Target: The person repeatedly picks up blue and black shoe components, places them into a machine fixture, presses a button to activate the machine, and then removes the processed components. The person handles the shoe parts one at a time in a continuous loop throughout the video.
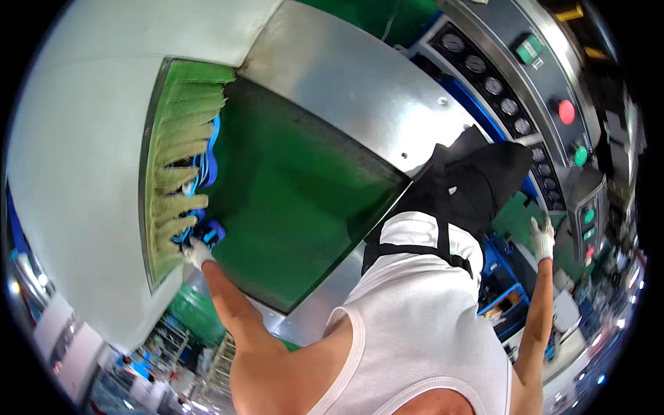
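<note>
My left hand, in a white glove, is stretched out to the lower end of the fringed strip curtain. Its fingers close at the edge of a blue and dark looped piece, whose exact kind I cannot make out; the fingertips are partly hidden by the strips. Farther up, more blue banded pieces poke out between the strips onto the green belt. My right hand, also gloved, hangs out to the right with fingers extended and nothing in it, close to the control box.
A pale machine housing surrounds the curtain, and a metal panel borders the belt. Along the right runs a console with round gauges, a red button and green buttons. A blue rack stands beside me.
</note>
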Demonstrator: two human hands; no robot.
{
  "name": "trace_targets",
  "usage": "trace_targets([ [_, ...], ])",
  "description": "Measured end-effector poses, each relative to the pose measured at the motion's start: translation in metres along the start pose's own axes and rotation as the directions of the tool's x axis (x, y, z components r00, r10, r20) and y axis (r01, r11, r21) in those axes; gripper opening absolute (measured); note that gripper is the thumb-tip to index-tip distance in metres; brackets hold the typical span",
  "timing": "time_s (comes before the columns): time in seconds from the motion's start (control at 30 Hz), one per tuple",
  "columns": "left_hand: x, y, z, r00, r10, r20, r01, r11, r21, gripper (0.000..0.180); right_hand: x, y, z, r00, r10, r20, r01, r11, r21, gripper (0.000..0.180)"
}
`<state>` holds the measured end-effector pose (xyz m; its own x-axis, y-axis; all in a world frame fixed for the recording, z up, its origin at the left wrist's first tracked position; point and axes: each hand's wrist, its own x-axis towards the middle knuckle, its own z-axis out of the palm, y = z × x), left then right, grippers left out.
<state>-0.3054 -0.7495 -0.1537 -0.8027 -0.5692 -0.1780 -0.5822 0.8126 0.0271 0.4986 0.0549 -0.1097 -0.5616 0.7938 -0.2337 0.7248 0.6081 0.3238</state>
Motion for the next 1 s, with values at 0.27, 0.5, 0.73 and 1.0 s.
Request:
trace_targets([
  [0.27, -0.090, 0.053, -0.048, 0.985, 0.085, -0.150, -0.055, 0.980, 0.191, 0.057, 0.017, -0.086, -0.075, 0.889, 0.352, 0.292, -0.453, 0.766, 0.457, 0.067],
  [0.5, -0.213, 0.108, -0.024, 0.745, 0.663, -0.074, -0.664, 0.726, -0.179, 0.029, 0.048, -0.196, -0.183, 0.972, 0.155, 0.174, -0.233, 0.694, 0.682, 0.064],
  [0.73, -0.268, 0.196, 0.001, 0.455, 0.890, -0.031, -0.870, 0.437, -0.228, 0.026, 0.085, -0.292, -0.259, 0.939, -0.302, -0.166, 0.301, 0.484, 0.822, 0.063],
  [1.0, -0.436, 0.307, -0.108, -0.111, 0.988, -0.103, -0.898, -0.144, -0.416, 0.016, 0.077, -0.378, -0.316, 0.816, -0.349, -0.460, 0.573, 0.390, 0.721, 0.079],
])
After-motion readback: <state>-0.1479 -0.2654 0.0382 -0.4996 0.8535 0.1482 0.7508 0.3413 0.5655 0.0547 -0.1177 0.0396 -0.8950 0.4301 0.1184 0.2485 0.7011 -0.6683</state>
